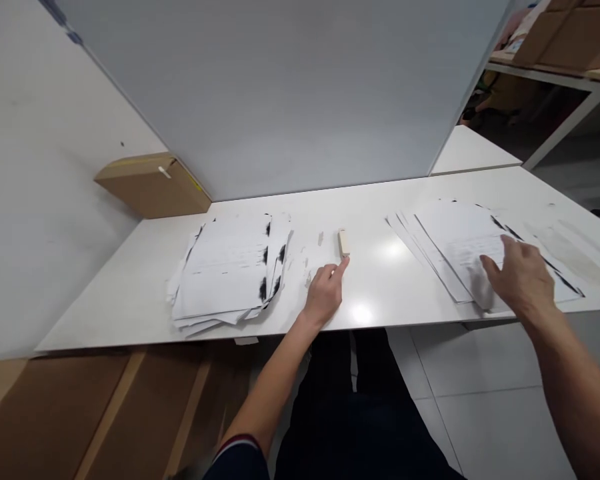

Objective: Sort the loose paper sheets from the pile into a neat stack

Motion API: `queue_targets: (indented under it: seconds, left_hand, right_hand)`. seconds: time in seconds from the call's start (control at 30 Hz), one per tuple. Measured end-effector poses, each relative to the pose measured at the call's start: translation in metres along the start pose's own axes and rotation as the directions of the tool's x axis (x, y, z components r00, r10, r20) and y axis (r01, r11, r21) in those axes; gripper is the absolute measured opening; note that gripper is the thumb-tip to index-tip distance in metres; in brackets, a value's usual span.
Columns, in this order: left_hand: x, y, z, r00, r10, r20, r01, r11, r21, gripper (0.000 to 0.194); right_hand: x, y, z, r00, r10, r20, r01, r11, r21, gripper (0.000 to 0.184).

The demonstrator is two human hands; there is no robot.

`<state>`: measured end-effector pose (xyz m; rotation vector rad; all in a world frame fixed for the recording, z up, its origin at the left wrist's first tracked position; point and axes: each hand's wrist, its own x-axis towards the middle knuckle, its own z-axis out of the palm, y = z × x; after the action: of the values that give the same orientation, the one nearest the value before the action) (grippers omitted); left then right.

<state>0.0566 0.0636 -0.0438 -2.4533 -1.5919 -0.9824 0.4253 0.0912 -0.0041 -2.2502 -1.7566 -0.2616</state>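
Note:
My left hand [327,291] rests on the white table [380,280], fingers loosely curled, index finger stretched toward a small cream stapler [343,243] just ahead of it without touching. It holds nothing. My right hand [520,275] lies palm down, fingers spread, on a fanned stack of printed sheets [460,247] at the right. A second, messier pile of papers [230,273] with black edge marks sits at the left of the table.
A grey partition panel [280,93] stands along the table's back edge. A cardboard box [153,185] rests at the back left against the wall. More cardboard [80,413] lies below the table's front. Another table with boxes [560,40] is at the far right.

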Motion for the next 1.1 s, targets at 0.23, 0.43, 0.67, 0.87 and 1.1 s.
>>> queue_targets:
  seconds: [0.23, 0.43, 0.67, 0.87, 1.1]
  left_hand:
    - [-0.050, -0.053, -0.102, 0.835, -0.490, -0.249, 0.541, 0.813, 0.214, 0.030]
    - [-0.064, -0.070, -0.107, 0.737, -0.673, 0.057, 0.586, 0.679, 0.442, 0.051]
    - [-0.069, -0.075, -0.131, 0.739, -0.660, 0.134, 0.634, 0.749, 0.193, 0.037]
    - [-0.069, -0.078, -0.143, 0.711, -0.682, 0.173, 0.648, 0.731, 0.216, 0.033]
    - [-0.058, -0.073, -0.129, 0.661, -0.738, 0.138, 0.750, 0.656, -0.087, 0.024]
  right_hand:
    - [-0.058, -0.109, 0.020, 0.946, -0.324, -0.011, 0.262, 0.744, 0.615, 0.033]
    - [-0.101, -0.194, 0.041, 0.804, -0.592, -0.050, 0.440, 0.536, 0.720, 0.025]
    - [-0.107, -0.197, 0.049, 0.826, -0.563, -0.034, 0.397, 0.537, 0.744, 0.021]
    - [-0.107, -0.199, 0.046, 0.832, -0.555, 0.001, 0.375, 0.563, 0.737, 0.022]
    - [-0.106, -0.218, 0.035, 0.858, -0.505, 0.092, 0.186, 0.474, 0.861, 0.023]
